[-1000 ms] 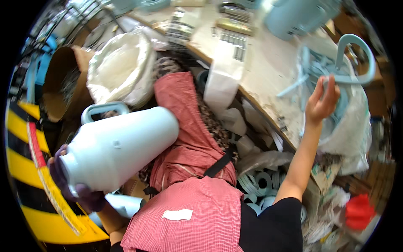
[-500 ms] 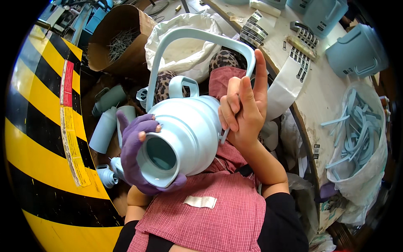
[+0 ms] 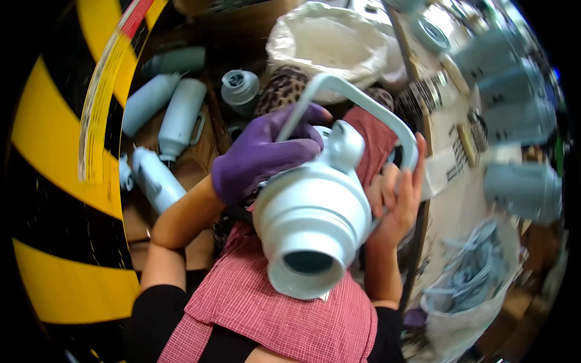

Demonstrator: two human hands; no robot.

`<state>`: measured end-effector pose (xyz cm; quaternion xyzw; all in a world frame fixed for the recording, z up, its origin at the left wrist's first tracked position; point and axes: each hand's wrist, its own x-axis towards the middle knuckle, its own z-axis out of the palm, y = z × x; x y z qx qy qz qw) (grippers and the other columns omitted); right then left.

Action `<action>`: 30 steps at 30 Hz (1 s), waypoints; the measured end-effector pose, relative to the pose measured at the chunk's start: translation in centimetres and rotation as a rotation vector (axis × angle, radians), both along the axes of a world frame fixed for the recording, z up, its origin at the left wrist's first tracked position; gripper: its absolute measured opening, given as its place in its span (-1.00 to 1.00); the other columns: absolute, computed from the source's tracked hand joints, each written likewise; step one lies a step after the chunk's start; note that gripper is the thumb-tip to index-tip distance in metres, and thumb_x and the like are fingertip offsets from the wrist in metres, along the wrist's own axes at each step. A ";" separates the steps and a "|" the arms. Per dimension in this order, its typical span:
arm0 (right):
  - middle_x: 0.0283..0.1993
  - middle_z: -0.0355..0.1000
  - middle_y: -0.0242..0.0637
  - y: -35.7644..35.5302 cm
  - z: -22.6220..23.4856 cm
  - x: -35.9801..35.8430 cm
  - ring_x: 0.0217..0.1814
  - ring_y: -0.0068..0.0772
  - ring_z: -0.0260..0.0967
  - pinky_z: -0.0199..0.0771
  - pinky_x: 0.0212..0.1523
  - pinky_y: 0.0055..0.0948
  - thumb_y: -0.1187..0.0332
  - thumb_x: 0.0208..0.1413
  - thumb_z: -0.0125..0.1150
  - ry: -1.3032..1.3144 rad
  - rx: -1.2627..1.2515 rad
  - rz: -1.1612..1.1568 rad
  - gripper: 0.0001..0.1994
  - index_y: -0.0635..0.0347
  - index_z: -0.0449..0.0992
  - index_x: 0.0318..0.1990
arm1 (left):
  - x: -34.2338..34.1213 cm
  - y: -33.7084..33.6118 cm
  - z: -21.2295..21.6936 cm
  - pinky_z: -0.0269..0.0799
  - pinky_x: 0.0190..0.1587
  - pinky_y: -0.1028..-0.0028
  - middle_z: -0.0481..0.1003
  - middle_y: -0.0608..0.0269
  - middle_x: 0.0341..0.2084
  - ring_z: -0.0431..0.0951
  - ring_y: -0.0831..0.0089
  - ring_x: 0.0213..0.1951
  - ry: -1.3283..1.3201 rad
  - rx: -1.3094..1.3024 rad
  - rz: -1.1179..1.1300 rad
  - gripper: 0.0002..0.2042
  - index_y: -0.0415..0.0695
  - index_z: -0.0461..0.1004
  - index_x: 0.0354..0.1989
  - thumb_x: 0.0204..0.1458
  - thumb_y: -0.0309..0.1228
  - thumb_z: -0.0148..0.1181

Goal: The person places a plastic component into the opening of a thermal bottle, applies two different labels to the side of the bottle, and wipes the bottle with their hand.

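Observation:
A pale blue jug body (image 3: 311, 209) with a round open mouth lies over my lap, its mouth facing me. A small loop grip stands on its far side. Its long pale blue carry handle (image 3: 357, 100) arches above the far end. My left hand (image 3: 269, 151), in a purple glove with bare fingertips, is closed round the left arm of that handle. At the handle's right end is my bare right hand (image 3: 396, 199), fingers curled at its lower arm and index finger stretched up along it. The jug partly hides the right hand's grip.
Several blue bottles (image 3: 181, 115) lie on brown cardboard at left, beside a yellow-and-black striped panel (image 3: 54, 151). A white sack (image 3: 327, 42) stands ahead. On the right bench are more jug bodies (image 3: 523, 190), label strips and a bag of blue straps (image 3: 472, 266).
My left hand has gone from the jug's mouth to the handle's left arm. The jug has turned so its mouth points toward me. My view has shifted, and my right hand stays at the handle.

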<state>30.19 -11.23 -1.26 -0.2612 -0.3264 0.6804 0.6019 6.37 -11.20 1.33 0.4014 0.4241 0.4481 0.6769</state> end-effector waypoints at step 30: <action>0.07 0.39 -0.14 5.1 -1.4 -2.3 0.05 -0.17 0.40 0.34 0.25 -0.09 0.13 0.37 0.06 0.170 0.001 -0.147 -0.39 0.20 0.10 0.46 | -0.4 1.0 -3.3 0.47 0.16 0.00 0.51 -0.24 -0.02 0.64 -0.01 -0.06 -0.379 0.805 -0.012 -0.64 -0.27 0.32 -0.05 0.16 -0.29 0.27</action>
